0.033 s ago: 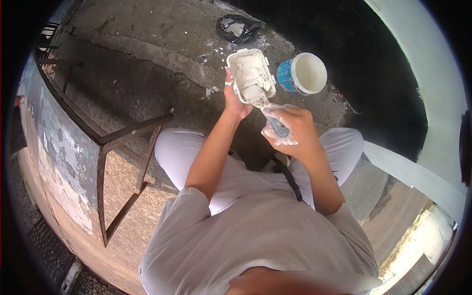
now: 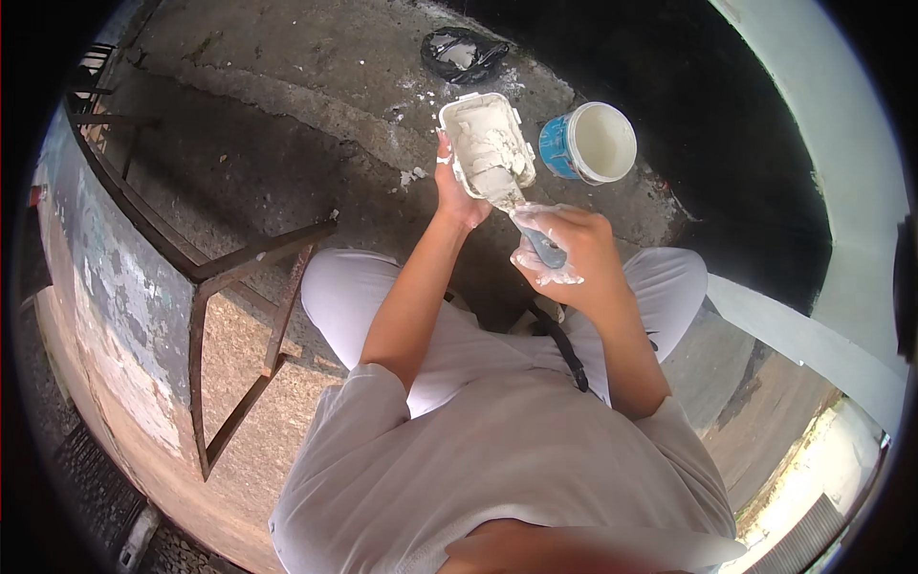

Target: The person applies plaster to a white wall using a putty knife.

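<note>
My left hand (image 2: 459,199) holds a small white plastic container (image 2: 478,99) from its left side and below, with the thumb along the wall. Off-white putty (image 2: 485,132) fills much of it, heaped and smeared unevenly. A putty knife (image 2: 548,252) with a grey handle is gripped in my right hand (image 2: 581,244). Its blade, coated in putty, reaches into the container's near right corner. White smears cover the fingers of my right hand, and a few spots mark the left thumb. The fingertips of my left hand are hidden beneath the container.
Right of the container stands a white bucket (image 2: 602,143) with a blue label. A black plastic bag (image 2: 464,55) with white material inside lies farther off. White crumbs dot the concrete floor (image 2: 316,67). To my left is a metal-framed, peeling panel (image 2: 134,258); a pale wall (image 2: 841,124) curves at right.
</note>
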`<state>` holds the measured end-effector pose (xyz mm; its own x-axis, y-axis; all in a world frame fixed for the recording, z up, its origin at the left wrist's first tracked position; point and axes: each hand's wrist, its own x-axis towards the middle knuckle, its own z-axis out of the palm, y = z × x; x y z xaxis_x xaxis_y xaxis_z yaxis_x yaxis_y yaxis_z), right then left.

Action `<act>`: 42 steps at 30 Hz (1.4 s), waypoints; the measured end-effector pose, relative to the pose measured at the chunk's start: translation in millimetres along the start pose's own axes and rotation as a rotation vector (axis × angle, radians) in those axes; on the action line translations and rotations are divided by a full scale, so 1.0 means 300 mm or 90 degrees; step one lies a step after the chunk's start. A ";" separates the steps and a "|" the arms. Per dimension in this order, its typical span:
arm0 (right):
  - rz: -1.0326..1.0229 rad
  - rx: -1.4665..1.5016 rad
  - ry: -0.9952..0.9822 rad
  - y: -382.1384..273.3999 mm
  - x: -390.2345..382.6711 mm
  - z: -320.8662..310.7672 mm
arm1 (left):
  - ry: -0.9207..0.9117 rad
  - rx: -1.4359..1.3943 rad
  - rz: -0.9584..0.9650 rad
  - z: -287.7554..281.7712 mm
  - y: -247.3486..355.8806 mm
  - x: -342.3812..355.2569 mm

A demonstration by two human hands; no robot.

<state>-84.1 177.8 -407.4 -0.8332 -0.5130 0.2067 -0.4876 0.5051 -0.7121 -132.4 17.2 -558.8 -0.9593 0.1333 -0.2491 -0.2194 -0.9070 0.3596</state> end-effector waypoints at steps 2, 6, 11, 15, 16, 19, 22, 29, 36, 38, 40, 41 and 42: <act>0.017 0.009 -0.014 0.018 0.006 0.019 | -0.002 0.005 0.005 0.001 0.002 0.003; 0.020 0.006 -0.011 0.036 0.048 0.036 | 0.001 -0.006 0.001 0.018 0.012 0.005; -0.006 -0.005 0.009 -0.015 0.041 0.022 | -0.001 0.004 0.029 0.020 0.023 0.029; -0.020 0.018 0.012 0.027 0.102 0.014 | -0.032 -0.027 0.002 0.048 0.047 0.036; -0.019 0.017 0.012 0.017 0.094 0.010 | -0.032 -0.028 0.002 0.046 0.043 0.036; -0.023 -0.003 0.023 -0.044 0.072 -0.012 | -0.028 0.005 0.023 0.024 0.044 0.044; 0.020 0.019 -0.013 -0.004 0.104 0.000 | -0.035 -0.016 0.031 0.012 0.035 0.061; 0.013 0.058 0.001 0.017 0.115 0.001 | -0.018 -0.007 0.013 0.024 0.046 0.061; 0.002 0.031 -0.013 -0.036 0.099 -0.020 | -0.030 0.025 0.038 0.044 0.065 0.042; 0.019 0.064 -0.022 -0.017 0.109 -0.020 | 0.006 0.034 0.055 0.046 0.057 0.048; 0.007 0.044 -0.022 -0.010 0.128 -0.020 | -0.058 0.030 0.030 0.027 0.080 0.060; 0.001 0.045 -0.021 -0.008 0.138 -0.020 | -0.060 0.032 0.035 0.022 0.081 0.071; 0.005 0.048 -0.016 -0.014 0.137 -0.018 | -0.047 0.030 0.032 0.026 0.076 0.065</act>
<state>-117.6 158.3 -392.2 -0.8292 -0.5276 0.1847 -0.4597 0.4556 -0.7623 -157.6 2.4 -548.6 -0.9795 0.1179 -0.1635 -0.1765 -0.8936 0.4128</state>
